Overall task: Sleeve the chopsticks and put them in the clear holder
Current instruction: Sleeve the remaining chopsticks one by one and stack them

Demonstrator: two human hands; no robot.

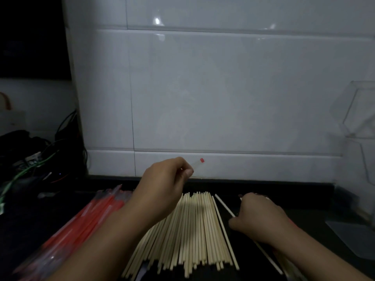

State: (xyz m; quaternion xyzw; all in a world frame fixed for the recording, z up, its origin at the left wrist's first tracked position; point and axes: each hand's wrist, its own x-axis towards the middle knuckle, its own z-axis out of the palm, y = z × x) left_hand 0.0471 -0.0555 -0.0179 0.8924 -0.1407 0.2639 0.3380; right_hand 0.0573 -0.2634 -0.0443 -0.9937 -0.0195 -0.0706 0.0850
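Chopsticks [194, 230] lie fanned at lower centre of the dark surface [316, 201], light, stiff, prone to roll; best pinched mid-length. Left hand [164, 187] pinches a thin, flimsy sleeve [197, 162] at centre. Right hand [257, 216] curls its grip over a loose chopstick [224, 205], lower right. Clear holder [359, 118] stands far right.

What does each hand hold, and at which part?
Left hand pinches a clear sleeve below its red tip. Right hand grips a chopstick near mid-length.
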